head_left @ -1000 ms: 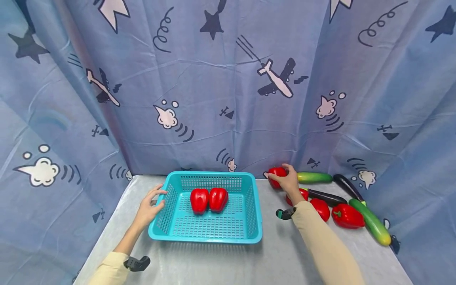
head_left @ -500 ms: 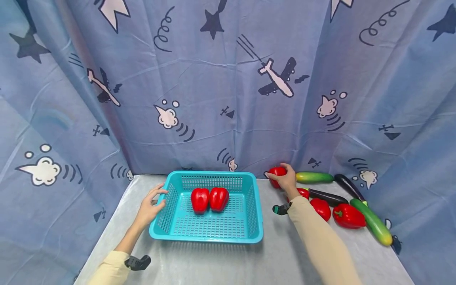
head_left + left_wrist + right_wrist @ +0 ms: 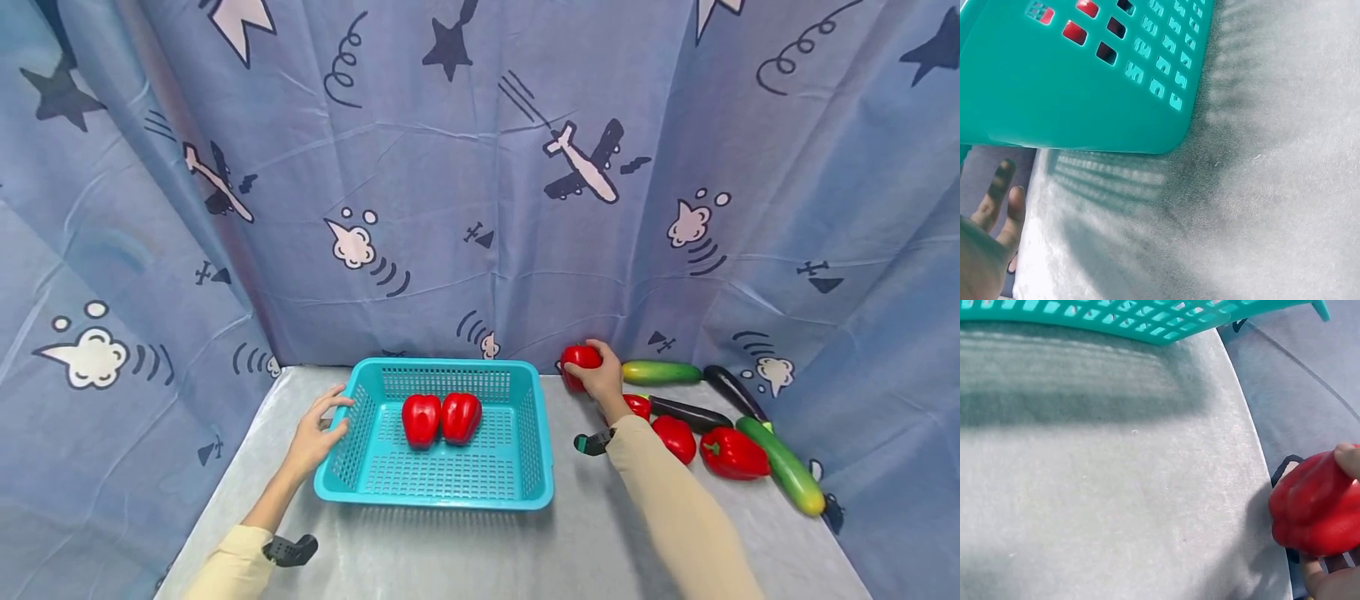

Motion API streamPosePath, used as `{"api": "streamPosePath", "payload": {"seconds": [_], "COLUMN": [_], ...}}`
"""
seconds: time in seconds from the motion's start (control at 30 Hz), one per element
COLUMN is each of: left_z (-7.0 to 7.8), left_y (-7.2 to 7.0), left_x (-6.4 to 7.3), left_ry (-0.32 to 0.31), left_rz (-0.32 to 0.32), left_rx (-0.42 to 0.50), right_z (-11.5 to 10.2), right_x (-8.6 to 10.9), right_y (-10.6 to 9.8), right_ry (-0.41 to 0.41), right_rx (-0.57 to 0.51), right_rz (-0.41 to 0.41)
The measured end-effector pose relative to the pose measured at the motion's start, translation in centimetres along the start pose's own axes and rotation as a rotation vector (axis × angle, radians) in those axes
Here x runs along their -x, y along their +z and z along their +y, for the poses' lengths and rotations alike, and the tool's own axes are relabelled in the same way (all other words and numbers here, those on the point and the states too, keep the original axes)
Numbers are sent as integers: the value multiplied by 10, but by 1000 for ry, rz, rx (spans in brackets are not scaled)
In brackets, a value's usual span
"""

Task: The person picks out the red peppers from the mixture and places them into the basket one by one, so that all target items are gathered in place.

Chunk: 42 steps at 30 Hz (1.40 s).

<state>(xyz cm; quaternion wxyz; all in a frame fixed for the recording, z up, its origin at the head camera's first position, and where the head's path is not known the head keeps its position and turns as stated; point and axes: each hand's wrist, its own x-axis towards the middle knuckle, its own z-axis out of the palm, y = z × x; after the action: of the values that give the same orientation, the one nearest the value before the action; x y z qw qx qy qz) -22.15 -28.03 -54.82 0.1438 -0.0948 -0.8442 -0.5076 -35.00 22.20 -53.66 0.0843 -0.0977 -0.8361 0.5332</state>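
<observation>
At the table's back edge my right hand (image 3: 602,382) grips a red bell pepper (image 3: 575,367) between thumb and fingers. The right wrist view shows the same bell pepper (image 3: 1313,506) close by the curtain, thumb on one side and fingers on the other. My left hand (image 3: 315,433) is beside the left rim of a turquoise plastic basket (image 3: 435,506), its fingers spread and loosely bent, fingertips overlapping the rim. In the left wrist view these fingers (image 3: 999,194) appear relaxed beside the basket wall (image 3: 1054,87). Two red bell peppers (image 3: 441,420) lie side by side in the basket.
Right of my right hand lie more red bell peppers (image 3: 733,455), two dark eggplants (image 3: 693,416) and two green-yellow cucumber-like vegetables (image 3: 660,372). My right forearm passes over part of this group. A blue patterned curtain (image 3: 450,250) hangs along the table's back and sides.
My right hand and the bell pepper it holds have shifted slightly up and left in the head view. My left hand and the basket look the same.
</observation>
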Motion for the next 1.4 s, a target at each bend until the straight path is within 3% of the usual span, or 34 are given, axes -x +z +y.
{"api": "streamPosePath", "payload": {"seconds": [0.43,0.73,1.0,1.4], "left_z": [0,1,-1,1], "left_y": [0,0,0,0], "left_x": [-1,-1,0,0], "left_ry": [4,-2,-19,34], "left_rz": [0,-3,-8,17], "left_rx": [-22,-7,-6,16], "right_z": [-4,-8,-16,-20], "right_x": [-1,2,10,17], "right_y": [-7,-16,-19,-23], "right_ry": [-80,-124,-177,-130], "right_rx": [-24,-40,-118,-211], "right_rz": [-103,-145,-154,-151]}}
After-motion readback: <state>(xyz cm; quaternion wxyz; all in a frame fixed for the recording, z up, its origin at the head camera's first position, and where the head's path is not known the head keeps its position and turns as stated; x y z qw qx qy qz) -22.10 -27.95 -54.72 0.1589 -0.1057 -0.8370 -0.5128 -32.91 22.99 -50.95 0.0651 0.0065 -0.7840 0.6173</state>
